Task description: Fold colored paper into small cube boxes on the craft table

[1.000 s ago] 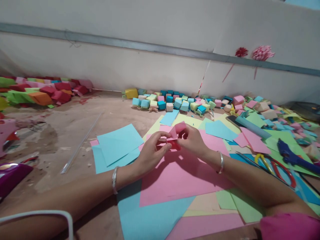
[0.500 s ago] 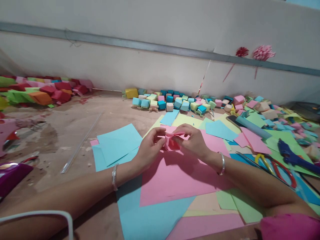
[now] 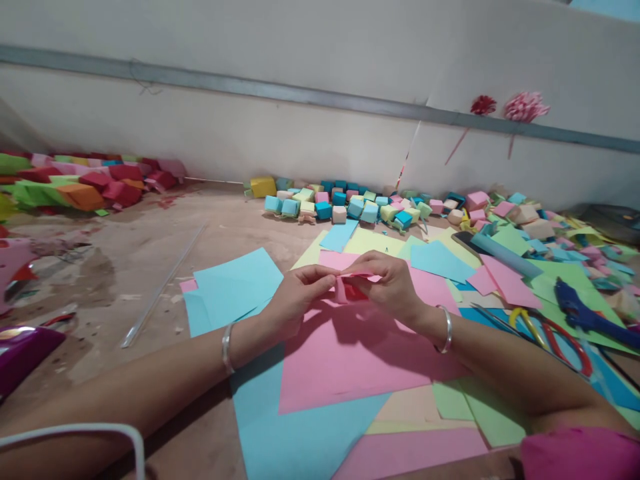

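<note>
Between my hands is a small folded pink paper piece [image 3: 342, 291], partly hidden by fingers, with a hollow, darker inside facing me. My left hand [image 3: 300, 293] pinches its left edge between thumb and fingers. On the other side, my right hand [image 3: 390, 283] grips the piece, with the thumb at its opening. Both hands are just above a large pink sheet [image 3: 345, 373], which lies over blue paper [image 3: 300, 433]. Blue sheets [image 3: 237, 283] lie left of my left hand.
Scissors [image 3: 555, 340] and a blue glue gun [image 3: 590, 313] lie at the right. Small paper boxes [image 3: 340, 203] line the wall, with a redder heap [image 3: 100, 180] at far left. A clear stick [image 3: 160, 290] lies on the table. A white cable [image 3: 100, 427] crosses the lower left.
My left fingers have drawn together at the piece's left edge and turned more sideways. The right hand stays nearly in place, and the paper piece is slightly tilted.
</note>
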### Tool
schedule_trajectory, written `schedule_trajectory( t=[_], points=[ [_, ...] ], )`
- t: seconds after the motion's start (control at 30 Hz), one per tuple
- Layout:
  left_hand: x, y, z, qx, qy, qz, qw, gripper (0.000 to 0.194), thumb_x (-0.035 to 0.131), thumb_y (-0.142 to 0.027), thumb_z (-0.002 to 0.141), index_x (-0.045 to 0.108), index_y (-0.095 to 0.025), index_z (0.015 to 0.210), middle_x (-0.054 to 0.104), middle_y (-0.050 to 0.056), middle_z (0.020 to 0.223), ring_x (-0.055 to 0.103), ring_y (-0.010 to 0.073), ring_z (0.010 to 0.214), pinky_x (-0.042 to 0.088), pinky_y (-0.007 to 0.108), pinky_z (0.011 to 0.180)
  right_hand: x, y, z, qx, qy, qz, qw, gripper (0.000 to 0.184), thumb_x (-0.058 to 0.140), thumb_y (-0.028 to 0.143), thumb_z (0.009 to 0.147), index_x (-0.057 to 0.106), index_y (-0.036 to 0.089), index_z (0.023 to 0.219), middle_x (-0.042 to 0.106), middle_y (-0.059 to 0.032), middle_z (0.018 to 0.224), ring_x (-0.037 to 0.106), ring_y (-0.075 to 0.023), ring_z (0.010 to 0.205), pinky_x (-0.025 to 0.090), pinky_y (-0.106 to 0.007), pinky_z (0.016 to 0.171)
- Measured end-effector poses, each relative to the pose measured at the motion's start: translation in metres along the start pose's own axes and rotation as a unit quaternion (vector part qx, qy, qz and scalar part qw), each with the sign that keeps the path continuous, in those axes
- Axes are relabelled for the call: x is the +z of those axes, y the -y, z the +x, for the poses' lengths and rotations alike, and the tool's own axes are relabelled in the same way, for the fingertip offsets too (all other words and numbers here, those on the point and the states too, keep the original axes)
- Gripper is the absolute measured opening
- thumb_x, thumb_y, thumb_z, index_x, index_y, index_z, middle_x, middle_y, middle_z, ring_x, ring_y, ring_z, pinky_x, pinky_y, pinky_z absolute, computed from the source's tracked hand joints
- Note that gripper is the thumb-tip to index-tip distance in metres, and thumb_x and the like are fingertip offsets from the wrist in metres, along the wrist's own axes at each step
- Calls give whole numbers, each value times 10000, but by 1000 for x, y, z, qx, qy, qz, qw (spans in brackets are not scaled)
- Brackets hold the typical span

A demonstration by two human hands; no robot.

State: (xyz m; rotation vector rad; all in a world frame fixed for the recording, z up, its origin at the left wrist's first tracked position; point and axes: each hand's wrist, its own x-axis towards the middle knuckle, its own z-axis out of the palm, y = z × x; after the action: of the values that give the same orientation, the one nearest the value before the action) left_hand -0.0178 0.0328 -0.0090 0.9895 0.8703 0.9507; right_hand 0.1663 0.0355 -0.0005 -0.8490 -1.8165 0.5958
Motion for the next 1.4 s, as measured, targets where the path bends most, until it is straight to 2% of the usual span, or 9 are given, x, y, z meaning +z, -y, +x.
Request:
schedule_trajectory(
  t=[0.13,0.3,0.53,0.63,0.8,1.0,1.1,1.23,1.4],
  points=[
    [-1,0,1,-43,64,-67,995,311,783,-284,728,673,-184,1001,686,37,893,646,130,739,495,260,704,0,3,0,21,-9,8,1000,153,681,129,783,765,256,793,716,-18,803,657,-152,751,521,-285,674],
    [-2,4,2,-48,91,-104,989,226,770,-267,745,634,-179,903,654,22,839,635,143,774,499,286,758,2,6,1,41,-34,13,998,194,653,73,739,738,238,799,729,19,825,664,-138,774,517,-263,720],
    [-5,6,2,-49,86,-113,989,271,826,-265,684,637,-182,859,632,-11,793,581,87,650,461,195,602,1,9,0,94,-12,-25,995,43,670,153,716,642,186,715,659,13,718,591,-127,672,447,-247,615],
    [-3,5,1,-37,66,-103,992,264,841,-261,663,654,-166,823,617,-22,756,559,75,631,470,193,610,-1,12,1,97,19,-9,995,119,678,242,759,600,182,692,679,-9,762,609,-137,713,439,-252,626],
    [1,2,-1,-36,66,-107,991,200,787,-288,741,677,-164,853,527,-51,621,470,55,541,466,207,608,-3,16,4,62,29,-49,996,42,673,210,754,640,186,764,681,-23,803,603,-150,754,430,-271,641],
    [1,3,-2,-44,49,-101,993,220,804,-307,718,655,-169,803,488,-51,594,449,65,531,420,195,532,-2,13,4,27,-11,-66,997,66,658,162,757,602,190,738,646,-18,794,573,-141,733,427,-271,630],
    [0,3,-2,-65,46,-101,992,238,801,-331,719,637,-176,793,508,-44,609,483,79,545,445,219,552,-3,11,4,4,-17,-77,997,106,676,156,755,584,190,718,626,-16,773,559,-138,719,422,-266,613],
    [-1,3,-2,-84,54,-104,990,248,791,-346,728,615,-178,775,529,-37,629,520,94,572,457,234,570,-7,12,5,-56,-10,-91,994,132,678,128,767,576,196,717,625,-24,796,568,-154,772,461,-293,697],
    [-3,4,0,-89,75,-114,987,247,776,-318,751,637,-168,888,583,-11,713,544,98,615,482,252,624,-11,12,7,-116,24,-151,981,157,631,57,751,579,202,723,634,-41,851,564,-177,821,468,-307,714]
  ],
)
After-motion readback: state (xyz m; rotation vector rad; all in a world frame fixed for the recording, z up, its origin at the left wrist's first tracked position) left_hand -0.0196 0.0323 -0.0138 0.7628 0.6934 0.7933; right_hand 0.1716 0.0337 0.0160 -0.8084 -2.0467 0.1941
